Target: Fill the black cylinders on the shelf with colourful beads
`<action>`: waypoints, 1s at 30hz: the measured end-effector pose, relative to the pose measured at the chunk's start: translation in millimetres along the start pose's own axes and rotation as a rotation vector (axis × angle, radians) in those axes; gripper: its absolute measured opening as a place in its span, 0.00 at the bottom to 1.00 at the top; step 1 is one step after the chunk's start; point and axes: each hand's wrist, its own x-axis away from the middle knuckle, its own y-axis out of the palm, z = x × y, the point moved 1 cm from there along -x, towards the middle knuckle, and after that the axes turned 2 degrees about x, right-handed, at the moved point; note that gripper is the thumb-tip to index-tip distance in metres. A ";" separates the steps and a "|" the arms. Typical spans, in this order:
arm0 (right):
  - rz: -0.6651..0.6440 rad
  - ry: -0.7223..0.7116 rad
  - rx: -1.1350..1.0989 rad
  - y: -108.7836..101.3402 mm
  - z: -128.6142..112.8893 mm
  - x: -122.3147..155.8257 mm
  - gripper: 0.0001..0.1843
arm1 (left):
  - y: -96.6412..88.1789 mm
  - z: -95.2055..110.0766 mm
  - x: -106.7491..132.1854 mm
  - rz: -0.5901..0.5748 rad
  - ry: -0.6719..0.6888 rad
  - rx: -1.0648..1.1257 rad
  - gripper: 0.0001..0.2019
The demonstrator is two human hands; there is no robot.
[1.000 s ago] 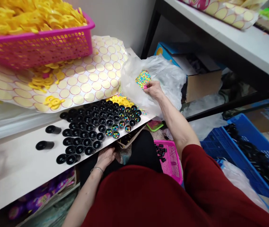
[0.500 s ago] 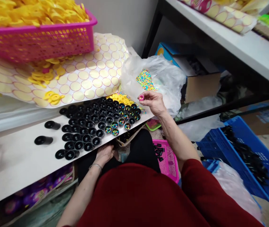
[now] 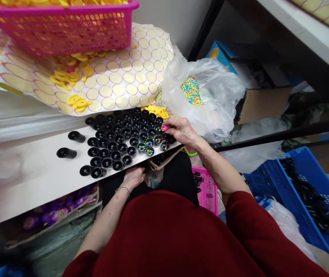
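Observation:
My right hand (image 3: pixel 181 130) is pinched round a small pink scoop (image 3: pixel 165 127) and holds it over the right end of a block of upright black cups (image 3: pixel 118 144) on the white board (image 3: pixel 37 181). Several cups at that end hold coloured candy beads (image 3: pixel 146 148). Behind my hand lies a clear plastic bag (image 3: pixel 210 96) with a heap of pastel beads (image 3: pixel 192 90) in it. My left hand (image 3: pixel 134 177) rests under the board's front edge, fingers curled against it.
A pink basket (image 3: pixel 66 29) of yellow rings stands on a sheet of round stickers (image 3: pixel 124 80) at the back. Two black cups (image 3: pixel 71 144) lie on their sides at left. A small pink basket (image 3: pixel 206 188) and a blue crate (image 3: pixel 306 192) of black parts are at right.
My right hand has come out of the bead bag with the pink scoop and dropped left to the filled cups. The view has tilted downward.

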 end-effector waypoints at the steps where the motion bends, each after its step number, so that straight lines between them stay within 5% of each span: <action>1: -0.021 -0.029 0.054 -0.5 -0.5 1.8 0.06 | -0.9 0.4 0.3 -0.001 0.001 0.001 0.15; 10: -0.150 -0.183 0.531 6.5 -14.1 14.0 0.14 | -4.5 2.5 2.4 -0.012 0.013 -0.007 0.16; 24: -0.039 -0.075 0.130 12.3 -1.2 4.2 0.06 | -2.9 0.8 2.0 -0.008 0.015 0.002 0.16; 30: -0.145 -0.116 0.571 24.2 -16.9 -12.0 0.12 | -3.1 0.9 0.6 -0.013 0.025 0.007 0.15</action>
